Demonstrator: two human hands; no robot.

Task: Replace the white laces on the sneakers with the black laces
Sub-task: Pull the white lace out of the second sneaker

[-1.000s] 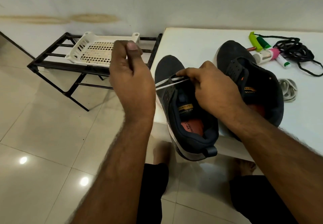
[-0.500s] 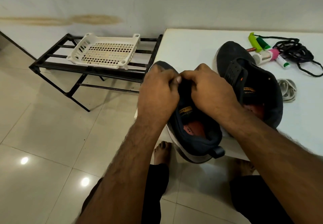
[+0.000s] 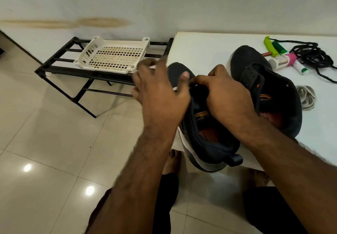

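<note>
With the near sneaker [image 3: 206, 124] at the table [image 3: 200, 51] edge, right hand [image 3: 226, 95] curled on its tongue and left hand [image 3: 160, 91], blurred, fingers seemingly spread beside the white lace [image 3: 175, 88], the lace should be drawn straight out, shoe steadied.

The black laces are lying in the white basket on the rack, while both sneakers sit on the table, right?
Not quite. The head view shows the black laces heaped on the white table, behind the sneakers, not in the white basket. Both sneakers do sit on the table.
</note>
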